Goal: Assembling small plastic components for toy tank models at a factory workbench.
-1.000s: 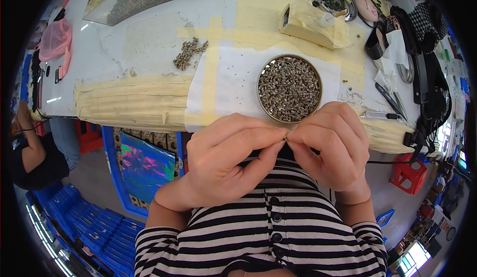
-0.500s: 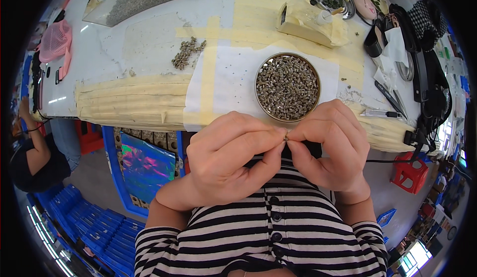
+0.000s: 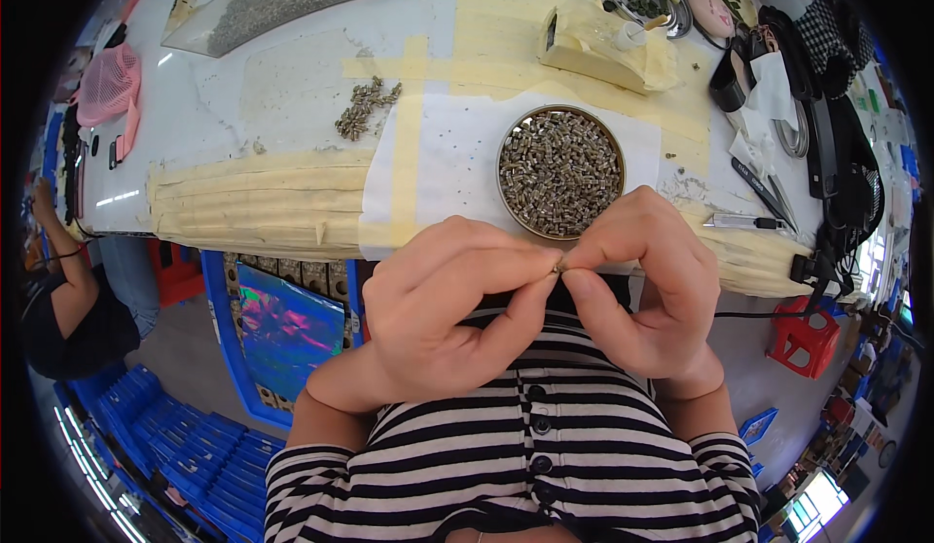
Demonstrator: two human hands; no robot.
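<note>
White counter [image 3: 214,120] crosses the upper part of the view, and its near edge is covered with yellowish tape [image 3: 253,207]. Compared with one second ago, only a little has changed: the index finger of the right hand [image 3: 676,285] arches higher, and the gap between it and the thumb is larger. The left hand [image 3: 428,314] keeps almost the same pose. Its grip is narrow, thumb and index finger pinching a tiny metal piece [image 3: 560,267]. At the other side of this piece are the right fingertips; whether they press it or only touch it, I cannot tell. I judge that the handwork on the piece goes on, with the right hand making the adjustment.

This piece is in front of the counter's near edge, just below the round metal dish [image 3: 499,168], which is full of small metal cylinders [image 3: 561,168]. The dish rim is near the right knuckles, so upward movement there seems tight. To the left, white paper [image 3: 452,188] gives more room, as far as a loose pile of metal parts [image 3: 365,108]. On the right, a utility knife [image 3: 744,222] lies near the edge.
</note>
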